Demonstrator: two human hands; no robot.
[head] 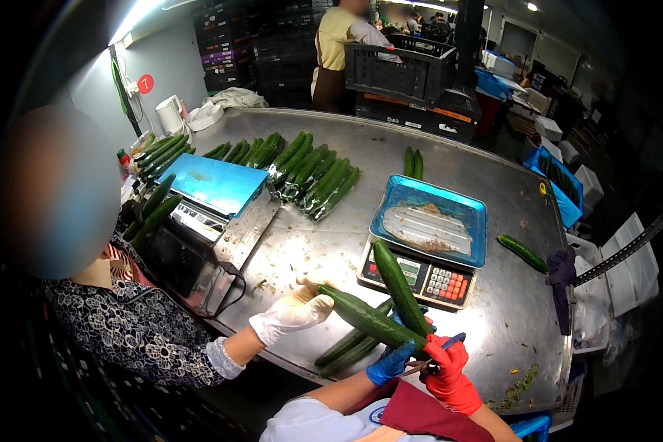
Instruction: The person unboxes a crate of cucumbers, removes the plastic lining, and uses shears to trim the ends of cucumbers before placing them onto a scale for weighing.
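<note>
My left hand, in a blue glove, grips the near ends of two cucumbers. One cucumber points up toward the scale; the other cucumber reaches left, its tip at a co-worker's white-gloved hand. Whether that hand grips the tip or only touches it is unclear. In a red glove, my right hand holds scissors with blue handles, the blades beside my left hand. Partly hidden beneath, two more cucumbers lie on the metal table.
A digital scale with a blue tray stands ahead. Bagged cucumbers line the left back, beside a weighing machine. A loose cucumber lies right; green scraps lie near the front edge. A co-worker is at left.
</note>
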